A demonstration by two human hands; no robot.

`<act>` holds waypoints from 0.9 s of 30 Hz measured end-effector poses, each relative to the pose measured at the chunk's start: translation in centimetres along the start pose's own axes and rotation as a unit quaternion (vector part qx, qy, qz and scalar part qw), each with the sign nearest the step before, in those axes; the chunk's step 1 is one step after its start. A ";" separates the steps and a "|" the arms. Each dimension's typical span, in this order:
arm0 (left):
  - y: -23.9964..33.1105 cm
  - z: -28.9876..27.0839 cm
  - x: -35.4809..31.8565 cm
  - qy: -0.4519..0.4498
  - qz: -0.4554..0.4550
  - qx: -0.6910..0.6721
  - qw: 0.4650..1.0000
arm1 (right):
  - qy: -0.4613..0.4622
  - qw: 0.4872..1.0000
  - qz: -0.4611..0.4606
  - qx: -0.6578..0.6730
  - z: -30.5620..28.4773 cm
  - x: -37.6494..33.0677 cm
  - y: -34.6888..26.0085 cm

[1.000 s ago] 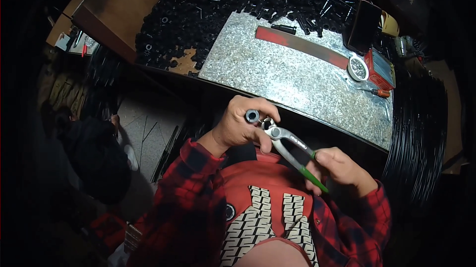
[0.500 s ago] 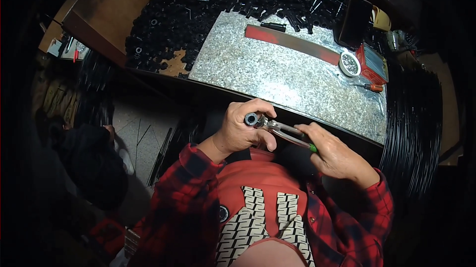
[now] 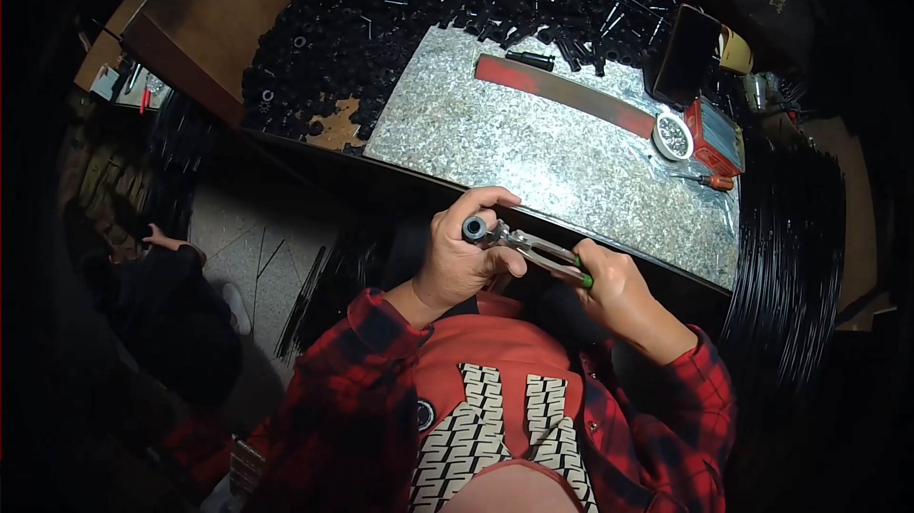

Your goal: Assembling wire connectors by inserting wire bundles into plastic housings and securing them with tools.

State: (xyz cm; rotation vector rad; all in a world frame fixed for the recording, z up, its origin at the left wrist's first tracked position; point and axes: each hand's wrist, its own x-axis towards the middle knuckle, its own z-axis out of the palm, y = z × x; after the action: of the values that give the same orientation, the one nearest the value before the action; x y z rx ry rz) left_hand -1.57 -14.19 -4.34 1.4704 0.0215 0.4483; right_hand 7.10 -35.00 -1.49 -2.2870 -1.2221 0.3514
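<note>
Below the speckled slab's near edge, left hand grips the dark tube, likely for steadiness, while right hand clasps the green-handled pincers.

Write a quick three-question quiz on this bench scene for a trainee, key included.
1. Which hand grips the handles of the pliers?
2. True or false: the white cup stands beside the red box.
3. What lies close along the far side of the red-and-grey strip, near its left end?
A. An orange-handled screwdriver
B. A black cylindrical part
C. A yellow-handled tool

Key:
1. The right hand.
2. True.
3. B.
</note>
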 end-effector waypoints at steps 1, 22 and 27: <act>-0.2 0.1 0.1 0.001 0.010 0.005 1.000 | 0.003 1.000 0.002 -0.005 -0.3 0.0 0.4; -2.8 -1.8 -0.8 0.013 0.025 -0.012 1.000 | 0.492 0.833 0.134 -0.214 -14.1 13.8 14.8; -2.7 -1.8 -0.4 0.003 0.034 0.002 0.999 | 0.512 0.814 0.143 -0.234 -13.8 15.7 15.9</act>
State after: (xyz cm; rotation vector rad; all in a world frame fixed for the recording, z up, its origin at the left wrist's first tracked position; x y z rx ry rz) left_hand -1.71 -12.74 -7.29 1.4769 -0.0231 0.5070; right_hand 33.15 -33.74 1.38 -2.4216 -0.3966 -1.0902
